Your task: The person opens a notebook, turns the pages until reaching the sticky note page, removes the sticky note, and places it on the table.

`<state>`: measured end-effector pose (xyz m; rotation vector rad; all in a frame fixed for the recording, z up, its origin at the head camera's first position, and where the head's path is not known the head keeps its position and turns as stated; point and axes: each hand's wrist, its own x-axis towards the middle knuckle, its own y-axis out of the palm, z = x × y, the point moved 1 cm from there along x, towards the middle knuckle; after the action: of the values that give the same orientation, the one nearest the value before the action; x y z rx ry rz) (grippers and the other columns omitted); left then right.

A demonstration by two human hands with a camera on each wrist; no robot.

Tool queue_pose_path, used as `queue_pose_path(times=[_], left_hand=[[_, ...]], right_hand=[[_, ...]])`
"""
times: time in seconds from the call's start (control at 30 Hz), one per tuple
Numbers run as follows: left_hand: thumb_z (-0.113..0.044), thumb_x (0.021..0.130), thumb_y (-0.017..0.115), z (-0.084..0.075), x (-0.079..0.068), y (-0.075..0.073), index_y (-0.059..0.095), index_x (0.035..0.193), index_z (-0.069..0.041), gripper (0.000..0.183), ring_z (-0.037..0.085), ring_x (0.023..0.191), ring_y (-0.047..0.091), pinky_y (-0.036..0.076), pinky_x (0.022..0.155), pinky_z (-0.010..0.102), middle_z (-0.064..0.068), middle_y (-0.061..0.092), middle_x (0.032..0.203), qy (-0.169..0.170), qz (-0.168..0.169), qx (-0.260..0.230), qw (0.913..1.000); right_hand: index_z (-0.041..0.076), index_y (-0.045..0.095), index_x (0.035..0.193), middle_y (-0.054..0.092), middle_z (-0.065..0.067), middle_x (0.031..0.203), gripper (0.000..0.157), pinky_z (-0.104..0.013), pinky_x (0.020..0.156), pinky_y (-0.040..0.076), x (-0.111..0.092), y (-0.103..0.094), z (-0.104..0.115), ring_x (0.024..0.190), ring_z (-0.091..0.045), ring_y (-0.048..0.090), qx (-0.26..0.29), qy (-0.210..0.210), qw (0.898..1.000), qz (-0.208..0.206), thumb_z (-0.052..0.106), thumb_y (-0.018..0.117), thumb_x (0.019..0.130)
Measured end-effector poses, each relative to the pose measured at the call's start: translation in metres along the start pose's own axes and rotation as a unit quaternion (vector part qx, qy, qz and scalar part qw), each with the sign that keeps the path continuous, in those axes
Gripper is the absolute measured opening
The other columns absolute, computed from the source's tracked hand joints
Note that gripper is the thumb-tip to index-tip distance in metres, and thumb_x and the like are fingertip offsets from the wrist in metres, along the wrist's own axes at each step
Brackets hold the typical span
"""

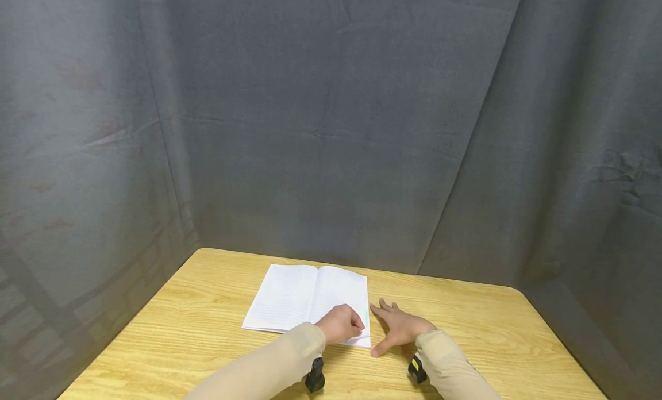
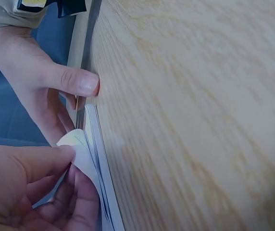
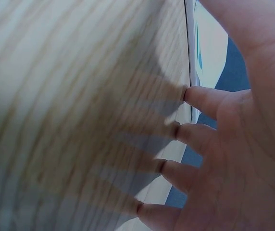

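Observation:
An open notebook [image 1: 289,293] with lined white pages lies on the wooden table. Over its near right corner, my left hand [image 1: 341,324] pinches a page [image 2: 85,156] between thumb and fingers; the left wrist view shows that corner curled up from the pages beneath. My right hand [image 1: 400,326] is spread beside the notebook's right edge, its fingertips [image 3: 178,130] resting on the tabletop. In the right wrist view the index fingertip is right at the notebook's edge. The left hand covers part of the right-hand page.
The wooden table [image 1: 491,325] has rounded far corners. Grey cloth curtains [image 1: 320,130] hang behind it and along both sides. A black wrist device [image 1: 314,377] is strapped on the left wrist, another [image 1: 416,370] on the right.

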<state>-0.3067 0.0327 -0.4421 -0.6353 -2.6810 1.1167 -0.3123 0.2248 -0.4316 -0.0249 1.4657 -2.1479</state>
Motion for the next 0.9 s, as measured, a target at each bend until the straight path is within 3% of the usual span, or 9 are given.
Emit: queue_pose_path(times=[0.13,0.33,0.6,0.7,0.9], left_hand=[[-0.004,0.084,0.07,-0.0006,0.0,-0.0001,0.073,0.077,-0.008,0.008,0.007,0.067,0.053,0.047,0.065,0.023,-0.002,0.07,0.078,0.0,-0.007,0.002,1.0],[-0.002,0.08,0.072,0.0002,-0.0002,0.0017,0.068,0.065,-0.009,0.017,0.007,0.055,0.046,0.038,0.052,0.02,-0.005,0.058,0.059,-0.003,-0.02,-0.019,0.9996],[-0.011,0.079,0.079,0.0035,-0.0014,0.0006,0.064,0.059,-0.01,0.025,0.007,0.048,0.042,0.033,0.048,0.02,-0.005,0.05,0.05,-0.013,-0.035,-0.05,0.998],[-0.01,0.08,0.077,0.0045,-0.0021,0.0,0.062,0.061,-0.009,0.025,0.008,0.047,0.041,0.033,0.047,0.02,-0.002,0.05,0.05,-0.011,-0.038,-0.068,0.9969],[0.009,0.079,0.07,0.006,-0.0021,-0.0006,0.063,0.077,-0.006,0.017,0.01,0.052,0.05,0.041,0.048,0.02,0.001,0.058,0.064,-0.001,-0.033,-0.092,0.9952]], right_hand=[[0.008,0.026,0.152,0.015,-0.028,0.157,0.114,-0.076,0.101,0.021,-0.0015,0.0001,-0.0004,0.14,-0.057,0.011,0.003,0.001,1.0,0.0,0.056,0.082,0.066],[0.008,0.025,0.152,0.014,-0.028,0.157,0.114,-0.076,0.101,0.02,-0.0017,0.0005,-0.0001,0.139,-0.058,0.011,0.002,0.002,1.0,0.002,0.056,0.082,0.066],[0.008,0.025,0.152,0.014,-0.027,0.157,0.114,-0.076,0.101,0.02,-0.0015,0.0,-0.0004,0.14,-0.057,0.011,-0.001,0.004,1.0,0.001,0.055,0.083,0.066],[0.008,0.025,0.153,0.014,-0.027,0.157,0.114,-0.076,0.101,0.02,-0.0006,0.0003,-0.0003,0.14,-0.057,0.011,-0.002,0.002,1.0,0.003,0.056,0.082,0.067],[0.008,0.025,0.152,0.014,-0.028,0.157,0.113,-0.077,0.101,0.02,-0.0002,-0.0004,0.0018,0.14,-0.058,0.011,0.0,-0.002,1.0,0.003,0.056,0.082,0.067]])
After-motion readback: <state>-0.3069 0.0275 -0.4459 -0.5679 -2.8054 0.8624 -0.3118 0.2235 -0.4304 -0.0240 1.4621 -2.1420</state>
